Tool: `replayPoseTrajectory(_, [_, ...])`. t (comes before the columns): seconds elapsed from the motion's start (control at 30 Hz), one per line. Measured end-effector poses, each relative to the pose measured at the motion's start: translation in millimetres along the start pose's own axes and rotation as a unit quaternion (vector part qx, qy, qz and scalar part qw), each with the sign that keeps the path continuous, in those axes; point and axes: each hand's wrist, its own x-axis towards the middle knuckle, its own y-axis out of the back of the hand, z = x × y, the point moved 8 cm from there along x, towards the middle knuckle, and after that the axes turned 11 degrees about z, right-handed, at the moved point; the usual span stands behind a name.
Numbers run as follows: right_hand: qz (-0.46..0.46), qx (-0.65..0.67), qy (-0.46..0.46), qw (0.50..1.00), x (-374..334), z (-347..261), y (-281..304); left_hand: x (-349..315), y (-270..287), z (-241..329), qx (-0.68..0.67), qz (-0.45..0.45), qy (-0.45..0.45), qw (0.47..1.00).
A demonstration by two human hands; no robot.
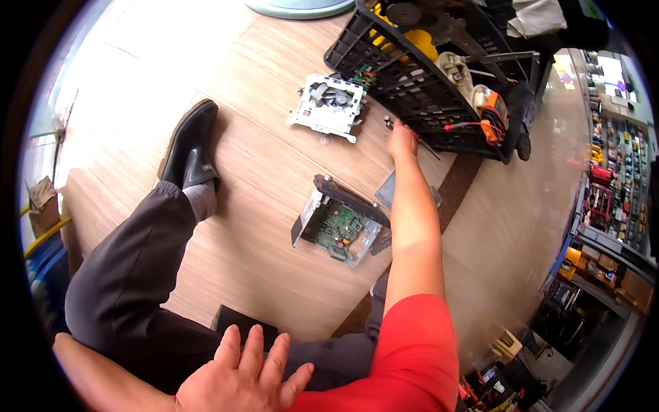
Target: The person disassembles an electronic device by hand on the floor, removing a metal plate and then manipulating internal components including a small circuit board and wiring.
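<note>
My right hand [403, 141] reaches far forward to the floor beside a black plastic crate [412, 103]. Its fingers are closed, but what they grip is too small to make out. A thin dark rod [430, 149] shows next to the hand, and a small metal piece [389, 122] is at its fingertips. My left hand [244, 378] is over my lap, fingers spread, holding nothing. On the floor between my legs lies an opened device chassis [336, 220] with a green circuit board. Farther off is a white metal drive mechanism [331, 106].
Tools and an orange meter [493, 117] fill the crate. A small green board [364, 77] lies against its side. A grey flat panel [386, 192] is partly behind my right forearm. My shoe [189, 144] rests at left. Stocked shelves [618, 172] stand at far right.
</note>
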Motion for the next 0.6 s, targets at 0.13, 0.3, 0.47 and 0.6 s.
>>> replayPoseTrajectory(0.13, [-0.046,-0.021,-0.061,0.997,-2,-36,1,-5,-7,-9,-0.013,-0.089,0.108,0.990])
replayPoseTrajectory(0.3, [0.003,-0.003,-0.005,1.000,-17,-39,18,-8,-8,-4,0.007,-0.098,0.094,0.991])
replayPoseTrajectory(0.47, [0.066,0.290,0.054,0.953,-61,-42,64,1,12,19,0.098,0.028,0.013,0.995])
replayPoseTrajectory(0.6, [-0.189,0.591,-0.093,0.779,-154,-63,124,6,-4,41,0.137,0.067,-0.040,0.987])
